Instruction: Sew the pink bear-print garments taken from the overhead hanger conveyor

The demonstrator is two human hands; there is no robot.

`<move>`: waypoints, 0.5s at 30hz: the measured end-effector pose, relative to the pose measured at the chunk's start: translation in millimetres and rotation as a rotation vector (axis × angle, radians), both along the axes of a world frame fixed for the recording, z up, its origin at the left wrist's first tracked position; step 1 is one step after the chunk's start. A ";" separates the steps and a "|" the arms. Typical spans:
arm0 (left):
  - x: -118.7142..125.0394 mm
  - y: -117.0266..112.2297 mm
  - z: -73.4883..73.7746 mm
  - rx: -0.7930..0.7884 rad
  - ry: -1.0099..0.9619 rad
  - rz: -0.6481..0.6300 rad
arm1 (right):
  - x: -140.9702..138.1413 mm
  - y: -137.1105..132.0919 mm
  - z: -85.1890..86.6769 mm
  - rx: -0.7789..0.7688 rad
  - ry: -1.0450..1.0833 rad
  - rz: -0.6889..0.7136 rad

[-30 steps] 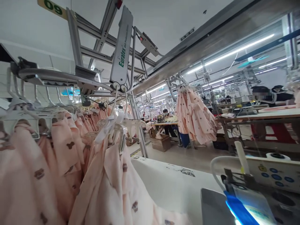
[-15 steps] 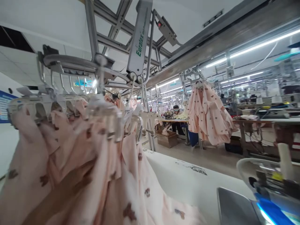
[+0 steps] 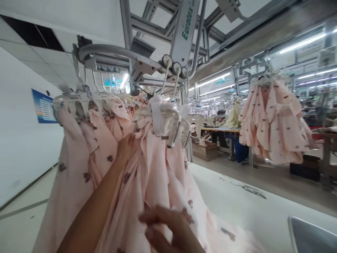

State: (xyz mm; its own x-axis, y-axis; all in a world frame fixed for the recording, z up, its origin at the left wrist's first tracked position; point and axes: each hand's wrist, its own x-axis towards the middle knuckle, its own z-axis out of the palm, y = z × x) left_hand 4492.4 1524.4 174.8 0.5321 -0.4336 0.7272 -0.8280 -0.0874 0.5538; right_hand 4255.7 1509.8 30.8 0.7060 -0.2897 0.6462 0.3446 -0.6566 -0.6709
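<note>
Pink printed cloth pieces [image 3: 155, 165] hang by their upper edges from white plastic clip hangers [image 3: 170, 121] at the middle of the view. My left hand [image 3: 126, 147] reaches up to the top of this cloth, just below a hanger, its fingers closed on the fabric edge. Low in front of the same cloth is my right hand [image 3: 172, 228], slightly blurred, with its fingers apart and nothing held. To the left of my left arm hangs another set of pink pieces [image 3: 71, 147] on similar hangers.
A curved metal rail [image 3: 113, 51] with hooks carries the hangers overhead. Below runs a white tabletop [image 3: 226, 189], with a dark flat panel [image 3: 313, 233] at its right. More pink garments [image 3: 276, 119] hang farther right. A cardboard box [image 3: 205, 150] stands on the floor behind.
The view has turned left, so the hangers appear farther right. My left hand now shows at the cloth's top edge, and my right hand has come into view below.
</note>
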 end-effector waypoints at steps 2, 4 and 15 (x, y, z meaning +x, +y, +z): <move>-0.9 15.6 4.3 -0.015 0.055 -0.064 | 44.1 0.9 21.0 0.210 -0.018 0.110; -5.9 30.2 1.0 0.021 0.125 -0.138 | 78.2 -2.3 30.6 0.323 -0.061 -0.050; 12.1 63.8 2.1 0.212 0.248 -0.234 | 81.5 -22.1 21.7 0.086 -0.065 -0.493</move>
